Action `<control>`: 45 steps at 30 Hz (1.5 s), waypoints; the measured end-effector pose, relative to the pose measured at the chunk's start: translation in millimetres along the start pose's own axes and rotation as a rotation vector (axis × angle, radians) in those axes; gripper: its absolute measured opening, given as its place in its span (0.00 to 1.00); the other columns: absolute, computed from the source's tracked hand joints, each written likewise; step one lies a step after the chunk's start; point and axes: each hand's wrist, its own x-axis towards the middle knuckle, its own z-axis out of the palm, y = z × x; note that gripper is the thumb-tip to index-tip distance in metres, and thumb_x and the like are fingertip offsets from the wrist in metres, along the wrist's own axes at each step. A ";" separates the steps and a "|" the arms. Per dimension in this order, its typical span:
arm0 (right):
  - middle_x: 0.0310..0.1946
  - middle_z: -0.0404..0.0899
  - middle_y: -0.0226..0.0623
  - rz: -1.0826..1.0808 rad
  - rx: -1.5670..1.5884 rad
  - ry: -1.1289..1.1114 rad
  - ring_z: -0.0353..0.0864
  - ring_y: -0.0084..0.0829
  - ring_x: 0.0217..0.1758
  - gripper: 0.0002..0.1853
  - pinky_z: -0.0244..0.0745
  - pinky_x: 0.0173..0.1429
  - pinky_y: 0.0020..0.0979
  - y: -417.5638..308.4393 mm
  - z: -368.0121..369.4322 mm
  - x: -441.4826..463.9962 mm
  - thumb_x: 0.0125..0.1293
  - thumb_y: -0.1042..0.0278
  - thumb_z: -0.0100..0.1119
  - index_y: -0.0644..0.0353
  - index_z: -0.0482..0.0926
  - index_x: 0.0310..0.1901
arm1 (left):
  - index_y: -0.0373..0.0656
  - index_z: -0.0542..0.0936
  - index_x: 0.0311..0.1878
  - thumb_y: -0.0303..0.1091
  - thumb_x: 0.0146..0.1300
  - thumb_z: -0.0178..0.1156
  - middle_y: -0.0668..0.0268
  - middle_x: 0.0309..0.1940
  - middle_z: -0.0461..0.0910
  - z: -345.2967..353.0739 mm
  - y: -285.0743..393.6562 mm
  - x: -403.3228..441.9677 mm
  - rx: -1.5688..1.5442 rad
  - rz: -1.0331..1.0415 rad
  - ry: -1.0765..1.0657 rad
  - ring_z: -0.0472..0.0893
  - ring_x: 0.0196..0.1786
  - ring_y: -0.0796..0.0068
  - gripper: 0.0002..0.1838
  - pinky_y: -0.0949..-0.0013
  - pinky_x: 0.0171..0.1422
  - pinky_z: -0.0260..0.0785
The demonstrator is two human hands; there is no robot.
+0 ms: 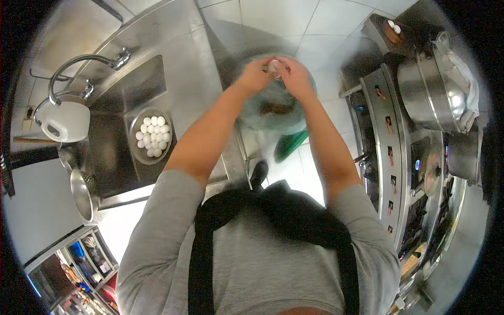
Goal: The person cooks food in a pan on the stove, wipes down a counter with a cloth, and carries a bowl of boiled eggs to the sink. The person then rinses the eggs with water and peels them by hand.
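Note:
Both of my hands meet over a round bin lined with a clear plastic bag (251, 113). A small white egg (273, 66) shows between the fingertips, partly covered by them. My left hand (256, 76) is closed on it from the left. From the right, the fingers of my right hand (294, 77) are pinched against it. Something brown (278, 108) lies inside the bin below. At my left, a metal bowl (135, 149) of several white eggs (153, 136) sits in the steel sink.
The steel counter (202, 86) and sink (113, 100) run along my left, with a curved faucet (68, 63) and a white jug (65, 121). To my right stands a stove (391, 152) with large pots (425, 94). A green object (290, 146) is on the floor beside the bin.

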 end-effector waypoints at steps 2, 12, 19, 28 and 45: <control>0.30 0.78 0.43 -0.085 -0.067 0.026 0.78 0.36 0.33 0.15 0.72 0.38 0.35 10.0 2.9 1.9 0.62 0.58 0.50 0.61 0.78 0.38 | 0.41 0.67 0.60 0.22 0.51 0.58 0.61 0.46 0.76 0.0 -2.0 1.1 -0.011 0.002 -0.012 0.77 0.42 0.74 0.29 0.73 0.45 0.70; 0.34 0.79 0.43 0.049 0.117 -0.077 0.77 0.43 0.37 0.12 0.72 0.42 0.37 2.5 -7.6 1.9 0.58 0.61 0.54 0.59 0.78 0.39 | 0.37 0.62 0.62 0.25 0.54 0.58 0.62 0.52 0.71 -10.2 -7.8 7.9 -0.353 -0.051 -0.165 0.72 0.49 0.74 0.30 0.74 0.53 0.65; 0.32 0.78 0.43 -0.298 -0.167 0.060 0.77 0.44 0.37 0.10 0.71 0.42 0.38 -3.7 -5.6 -3.0 0.59 0.62 0.53 0.58 0.77 0.38 | 0.38 0.62 0.63 0.28 0.56 0.58 0.65 0.52 0.71 -9.8 7.3 -6.0 -0.218 -0.035 -0.146 0.71 0.50 0.74 0.30 0.73 0.55 0.63; 0.32 0.77 0.44 -0.340 -0.265 0.065 0.75 0.47 0.37 0.10 0.70 0.42 0.43 2.6 -5.9 -2.0 0.61 0.65 0.47 0.60 0.75 0.36 | 0.40 0.63 0.63 0.27 0.55 0.59 0.65 0.52 0.71 -9.0 -17.2 -1.6 -0.231 -0.074 -0.249 0.71 0.50 0.75 0.31 0.73 0.56 0.61; 0.32 0.77 0.45 -0.223 -0.259 0.134 0.76 0.47 0.36 0.11 0.70 0.41 0.42 10.4 3.5 -6.3 0.59 0.62 0.50 0.61 0.77 0.34 | 0.37 0.68 0.54 0.26 0.54 0.60 0.64 0.47 0.72 4.6 -18.8 -4.9 -0.354 -0.047 -0.097 0.72 0.49 0.73 0.23 0.71 0.54 0.64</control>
